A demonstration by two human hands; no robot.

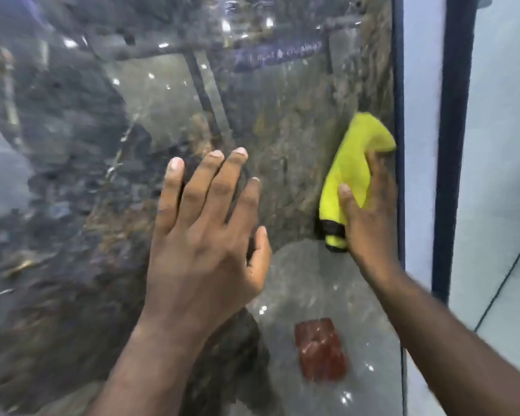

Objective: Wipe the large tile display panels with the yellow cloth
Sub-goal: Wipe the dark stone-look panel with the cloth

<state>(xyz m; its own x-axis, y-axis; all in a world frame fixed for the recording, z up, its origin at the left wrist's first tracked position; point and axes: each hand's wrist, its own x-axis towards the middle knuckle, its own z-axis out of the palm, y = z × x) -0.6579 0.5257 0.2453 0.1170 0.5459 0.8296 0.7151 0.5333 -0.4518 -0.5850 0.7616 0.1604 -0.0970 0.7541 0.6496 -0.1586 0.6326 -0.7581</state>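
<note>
Head view: the left hand (204,235) lies flat, fingers straight and spread, holding nothing, on the glossy dark marbled tile panel (72,175), well left of the dark blue frame edge (398,85). It is probably there to brace the panel and the body. The right hand (370,211) grips the folded yellow cloth (353,172), thumb curled over it. It presses the cloth to the panel just beside that frame edge, apparently to clean the margin.

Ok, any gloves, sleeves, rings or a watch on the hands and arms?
No. The left hand and right hand are bare: no gloves, no rings on the fingers that show, nothing at either wrist. Both forearms are uncovered to the frame's edge, so no sleeve shows. Nails are short.
</note>
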